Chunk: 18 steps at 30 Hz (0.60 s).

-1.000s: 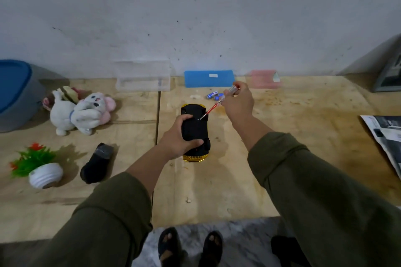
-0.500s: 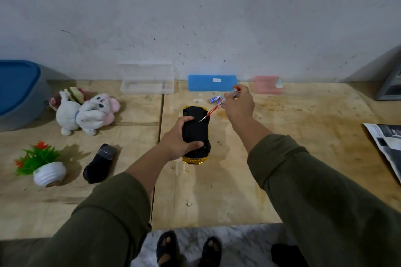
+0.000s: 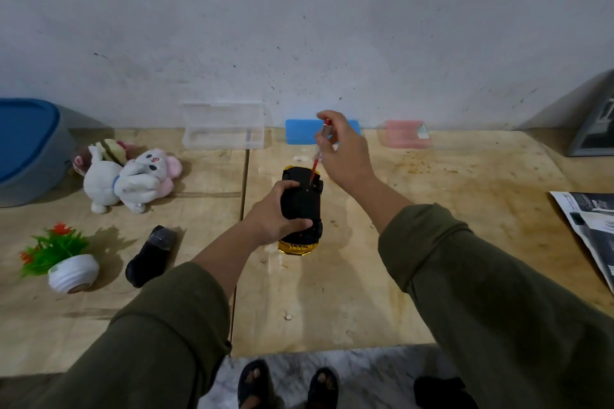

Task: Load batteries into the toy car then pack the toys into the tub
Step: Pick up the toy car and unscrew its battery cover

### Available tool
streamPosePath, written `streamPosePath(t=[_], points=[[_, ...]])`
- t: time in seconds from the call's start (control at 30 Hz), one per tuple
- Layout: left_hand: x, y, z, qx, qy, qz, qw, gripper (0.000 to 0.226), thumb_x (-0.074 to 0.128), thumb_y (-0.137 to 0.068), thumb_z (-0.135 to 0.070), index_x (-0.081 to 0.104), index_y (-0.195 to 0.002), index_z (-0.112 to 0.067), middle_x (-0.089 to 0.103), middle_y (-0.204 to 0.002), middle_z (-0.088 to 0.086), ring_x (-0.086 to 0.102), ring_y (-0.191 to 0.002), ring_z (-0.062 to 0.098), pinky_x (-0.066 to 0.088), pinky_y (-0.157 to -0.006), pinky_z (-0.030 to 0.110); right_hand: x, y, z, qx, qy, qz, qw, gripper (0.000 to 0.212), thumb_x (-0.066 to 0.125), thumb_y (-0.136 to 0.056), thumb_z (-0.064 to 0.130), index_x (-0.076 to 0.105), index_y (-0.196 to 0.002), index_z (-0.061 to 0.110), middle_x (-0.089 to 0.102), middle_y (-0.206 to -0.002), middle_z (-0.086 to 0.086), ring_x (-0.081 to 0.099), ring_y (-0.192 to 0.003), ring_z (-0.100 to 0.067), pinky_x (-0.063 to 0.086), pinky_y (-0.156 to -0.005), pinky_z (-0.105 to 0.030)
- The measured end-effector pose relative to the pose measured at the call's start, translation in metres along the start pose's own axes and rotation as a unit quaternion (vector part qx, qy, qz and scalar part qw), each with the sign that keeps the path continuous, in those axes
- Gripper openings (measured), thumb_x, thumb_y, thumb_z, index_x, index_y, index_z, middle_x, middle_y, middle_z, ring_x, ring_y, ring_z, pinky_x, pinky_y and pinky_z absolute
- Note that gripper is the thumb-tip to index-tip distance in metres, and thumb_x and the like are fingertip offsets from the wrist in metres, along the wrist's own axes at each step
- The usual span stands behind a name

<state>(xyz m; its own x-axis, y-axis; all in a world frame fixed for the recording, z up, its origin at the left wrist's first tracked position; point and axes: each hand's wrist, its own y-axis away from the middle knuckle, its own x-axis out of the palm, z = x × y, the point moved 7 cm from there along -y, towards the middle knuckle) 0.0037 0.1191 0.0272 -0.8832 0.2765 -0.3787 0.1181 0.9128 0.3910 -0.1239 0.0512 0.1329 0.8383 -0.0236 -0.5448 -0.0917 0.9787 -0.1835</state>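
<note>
The right hand has swung the screwdriver from a low slant to nearly upright, fingers pinched on its handle, tip on the upturned toy car. The left hand is wrapped around the car at the worktop's centre. Probably the battery-cover screw comes next. The blue-lidded tub sits at nine o'clock, the plush toys nearer.

No text, brand, number or sign can be read anywhere: the printed sheet at the right edge of the table and the small white label on the blue case are too blurred to make out.
</note>
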Motion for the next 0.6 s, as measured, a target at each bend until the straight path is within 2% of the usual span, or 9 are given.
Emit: streamPosePath(t=[0.07, 0.13, 0.23, 0.33, 0.37, 0.43, 0.5, 0.6], points=[[0.002, 0.0, -0.001, -0.004, 0.017, 0.003, 1.0, 0.078, 0.079, -0.075, -0.021, 0.032, -0.137, -0.03, 0.05, -0.134, 0.004, 0.054, -0.117, 0.026, 0.049, -0.098, 0.044, 0.006, 0.001, 0.011, -0.038, 0.012, 0.027, 0.999, 0.031, 0.059, -0.088, 0.016, 0.055, -0.119, 0.016, 0.054, -0.098, 0.003, 0.055, -0.086, -0.018, 0.047, -0.078, -0.027], [0.003, 0.0, -0.002, -0.004, 0.035, 0.001, 0.999, 0.077, 0.079, -0.075, -0.02, 0.033, -0.136, -0.03, 0.05, -0.133, 0.004, 0.054, -0.116, 0.026, 0.05, -0.098, 0.046, 0.009, 0.0, 0.015, -0.034, 0.002, 0.02, 0.999, 0.029, 0.068, -0.083, 0.024, 0.059, -0.11, 0.017, 0.049, -0.092, 0.003, 0.058, -0.08, -0.022, 0.05, -0.075, -0.031], [0.002, 0.0, -0.002, -0.006, 0.037, -0.007, 0.999, 0.077, 0.079, -0.075, -0.021, 0.033, -0.136, -0.029, 0.049, -0.13, 0.003, 0.054, -0.115, 0.027, 0.05, -0.097, 0.046, 0.007, -0.001, 0.017, -0.026, -0.002, -0.002, 1.0, 0.023, 0.07, -0.081, 0.023, 0.062, -0.1, 0.015, 0.049, -0.083, 0.002, 0.06, -0.072, -0.025, 0.052, -0.074, -0.036], [-0.005, 0.0, 0.001, -0.014, 0.036, -0.021, 0.999, 0.076, 0.079, -0.076, -0.021, 0.032, -0.136, -0.029, 0.047, -0.123, -0.001, 0.054, -0.113, 0.027, 0.052, -0.093, 0.045, 0.007, -0.002, 0.017, -0.028, 0.001, 0.018, 0.999, 0.021, 0.06, -0.088, 0.008, 0.059, -0.108, 0.013, 0.055, -0.089, 0.001, 0.054, -0.068, -0.009, 0.048, -0.073, -0.028], [-0.007, 0.0, 0.003, -0.015, 0.037, -0.023, 0.999, 0.076, 0.079, -0.076, -0.021, 0.032, -0.135, -0.029, 0.047, -0.123, -0.001, 0.054, -0.112, 0.028, 0.053, -0.092, 0.045, 0.007, -0.002, 0.016, -0.018, -0.015, 0.03, 0.999, 0.025, 0.054, -0.09, 0.005, 0.056, -0.114, 0.013, 0.056, -0.09, 0.002, 0.055, -0.069, -0.009, 0.049, -0.073, -0.028], [-0.011, -0.001, 0.004, -0.014, 0.036, -0.025, 0.999, 0.076, 0.079, -0.075, -0.02, 0.033, -0.135, -0.029, 0.049, -0.125, 0.001, 0.055, -0.112, 0.028, 0.052, -0.093, 0.046, 0.008, -0.002, 0.016, 0.008, -0.043, 0.058, 0.997, 0.024, 0.048, -0.093, 0.006, 0.051, -0.116, 0.015, 0.061, -0.095, 0.001, 0.063, -0.074, -0.022, 0.055, -0.072, -0.032], [-0.015, -0.001, 0.003, -0.007, 0.038, -0.031, 0.999, 0.076, 0.08, -0.075, -0.019, 0.033, -0.134, -0.027, 0.05, -0.128, 0.004, 0.055, -0.112, 0.027, 0.052, -0.094, 0.046, 0.01, -0.004, 0.019, 0.013, -0.053, 0.073, 0.996, 0.012, 0.055, -0.091, 0.013, 0.054, -0.103, 0.017, 0.062, -0.099, -0.006, 0.067, -0.071, -0.029, 0.057, -0.065, -0.03], [-0.018, -0.002, 0.0, -0.007, 0.042, -0.038, 0.998, 0.075, 0.08, -0.075, -0.018, 0.033, -0.133, -0.028, 0.049, -0.128, 0.003, 0.055, -0.112, 0.027, 0.052, -0.092, 0.045, 0.008, -0.007, 0.025, 0.006, -0.057, 0.055, 0.997, 0.011, 0.068, -0.084, 0.019, 0.058, -0.087, 0.019, 0.053, -0.096, -0.006, 0.068, -0.059, -0.025, 0.049, -0.053, -0.019]])
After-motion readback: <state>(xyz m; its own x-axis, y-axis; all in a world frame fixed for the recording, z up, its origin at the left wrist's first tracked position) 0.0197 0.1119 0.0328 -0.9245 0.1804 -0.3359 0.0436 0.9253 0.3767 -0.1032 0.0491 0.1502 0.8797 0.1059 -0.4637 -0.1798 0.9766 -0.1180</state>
